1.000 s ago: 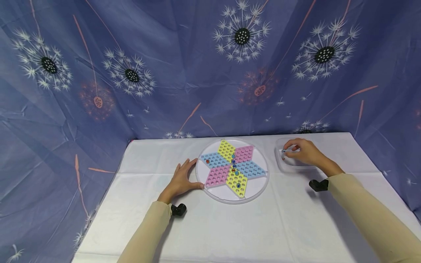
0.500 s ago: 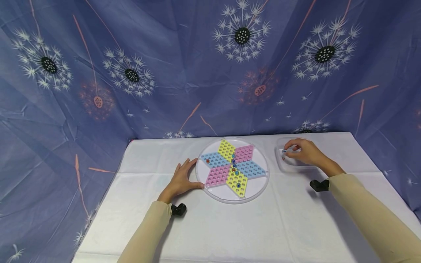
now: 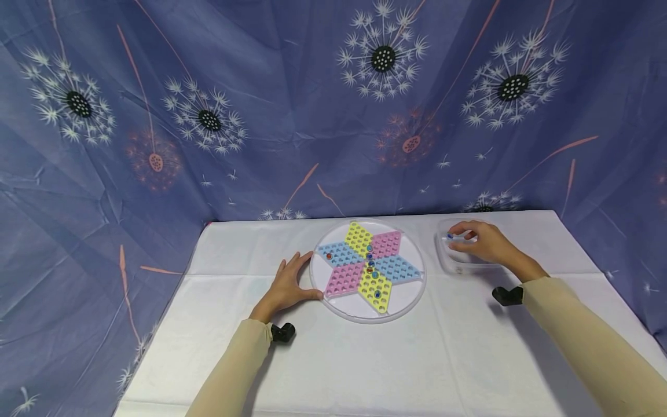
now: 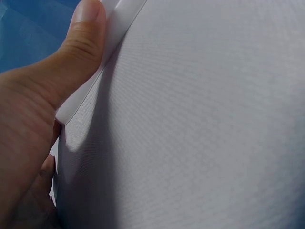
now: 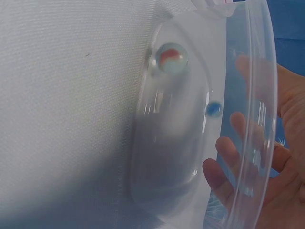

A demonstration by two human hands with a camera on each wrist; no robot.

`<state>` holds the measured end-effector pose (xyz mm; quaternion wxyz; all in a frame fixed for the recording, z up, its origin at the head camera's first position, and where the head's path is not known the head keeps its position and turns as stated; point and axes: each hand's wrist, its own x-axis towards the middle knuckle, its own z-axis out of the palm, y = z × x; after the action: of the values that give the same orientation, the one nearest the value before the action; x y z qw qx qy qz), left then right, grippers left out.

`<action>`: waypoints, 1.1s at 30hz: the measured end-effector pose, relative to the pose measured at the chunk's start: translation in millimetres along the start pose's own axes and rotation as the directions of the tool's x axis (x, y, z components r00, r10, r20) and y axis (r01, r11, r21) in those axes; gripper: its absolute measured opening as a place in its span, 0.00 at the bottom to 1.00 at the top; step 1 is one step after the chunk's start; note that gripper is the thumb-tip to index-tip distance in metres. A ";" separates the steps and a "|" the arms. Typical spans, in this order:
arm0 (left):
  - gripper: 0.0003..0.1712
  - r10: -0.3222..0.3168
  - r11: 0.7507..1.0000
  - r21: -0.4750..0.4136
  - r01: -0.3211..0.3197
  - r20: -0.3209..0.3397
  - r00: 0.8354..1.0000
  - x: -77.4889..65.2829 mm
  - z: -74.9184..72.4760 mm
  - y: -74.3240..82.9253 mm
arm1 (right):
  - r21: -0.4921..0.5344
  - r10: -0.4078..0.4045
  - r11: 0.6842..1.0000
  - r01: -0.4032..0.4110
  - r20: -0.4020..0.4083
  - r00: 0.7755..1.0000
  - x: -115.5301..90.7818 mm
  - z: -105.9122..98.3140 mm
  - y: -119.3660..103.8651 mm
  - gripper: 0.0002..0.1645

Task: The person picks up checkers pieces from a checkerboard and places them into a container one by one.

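Observation:
A round Chinese checkers board [image 3: 344,311] with yellow, pink and blue star points lies on the white-covered table. Several marbles sit in its holes, among them a red one [image 3: 329,256] and a dark blue one [image 3: 377,294]. My left hand [image 3: 285,285] is spread against the board's left edge, and its thumb [image 4: 88,33] touches the rim. To the right, my right hand [image 3: 482,240] reaches into a clear plastic box [image 3: 444,262], fingers apart. A blue marble [image 5: 214,109] lies near the fingertips. A red-and-white marble [image 5: 172,58] rests near the box's wall.
White cloth covers the table [image 3: 333,370]. A blue curtain [image 3: 292,116] with dandelion prints hangs right behind its far edge. White tabletop lies between the board and the box.
The red-toned marble has rolled to the near side of the box. A darker blue marble now shows by the right fingertips. Both hands stay almost in place.

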<state>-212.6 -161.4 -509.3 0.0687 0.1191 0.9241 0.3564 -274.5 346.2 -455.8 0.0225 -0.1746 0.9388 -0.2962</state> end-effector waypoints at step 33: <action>0.66 -0.004 1.000 -0.011 0.004 0.001 1.000 -1.8 -0.3 2.0 | -0.027 -0.172 0.985 0.170 -0.080 0.982 -9.8 -17.8 -39.3 0.26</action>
<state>-210.5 -160.6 -507.6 0.0705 0.1171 0.9223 0.3615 -255.6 329.3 -419.6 -0.0434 -0.2423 0.9234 -0.2945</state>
